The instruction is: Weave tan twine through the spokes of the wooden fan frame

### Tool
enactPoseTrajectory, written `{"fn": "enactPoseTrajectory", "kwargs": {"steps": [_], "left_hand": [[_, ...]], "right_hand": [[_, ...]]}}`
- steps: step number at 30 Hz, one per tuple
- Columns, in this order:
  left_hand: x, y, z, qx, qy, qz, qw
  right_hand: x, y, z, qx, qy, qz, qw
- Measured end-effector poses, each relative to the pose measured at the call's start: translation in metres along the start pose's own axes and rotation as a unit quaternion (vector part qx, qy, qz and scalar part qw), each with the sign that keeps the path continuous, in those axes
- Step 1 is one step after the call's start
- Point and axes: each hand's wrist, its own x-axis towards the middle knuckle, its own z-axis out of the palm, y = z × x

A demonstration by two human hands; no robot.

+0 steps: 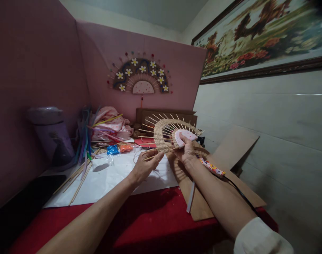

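Note:
A half-round woven fan (160, 134) of tan cord on thin wooden sticks is held up above the table. Its stick ends fan out past the woven band, and a pink spotted half-circle (190, 134) covers its base. My right hand (188, 152) grips that base, thumb on the pink piece. At the fan's near left edge, my left hand (146, 165) pinches the woven band and the lowest sticks between thumb and fingers. A thin loose strand of cord (135, 157) curves beside the left fingers.
A flowered patterned glue gun (212, 167) with a black cable lies by my right forearm on cardboard (200, 208). Blue and orange packets (126, 148), loose sticks (81, 181), pipe cleaners and pink cloth (110, 121) lie left. A purple flask (52, 137) stands there. A finished flowered fan (142, 68) hangs behind.

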Motion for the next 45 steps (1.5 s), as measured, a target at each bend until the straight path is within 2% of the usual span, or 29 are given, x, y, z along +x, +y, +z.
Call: {"fn": "enactPoseTrajectory", "kwargs": {"steps": [9,26,37,45], "left_hand": [[-0.002,0.001,0.002,0.049,0.022,0.022,0.998],[-0.002,0.0,0.0,0.092,0.017,0.054,0.994],[-0.005,0.004,0.002,0.136,0.01,0.081,0.987],[-0.006,0.001,0.001,0.159,0.0,0.089,0.983]], "right_hand": [[-0.005,-0.001,0.005,-0.022,0.03,-0.001,0.999],[-0.003,0.001,0.002,-0.02,0.005,-0.004,1.0],[-0.007,0.0,0.007,-0.026,0.007,0.007,1.0],[0.002,0.001,-0.004,-0.026,0.002,0.005,1.0]]}}
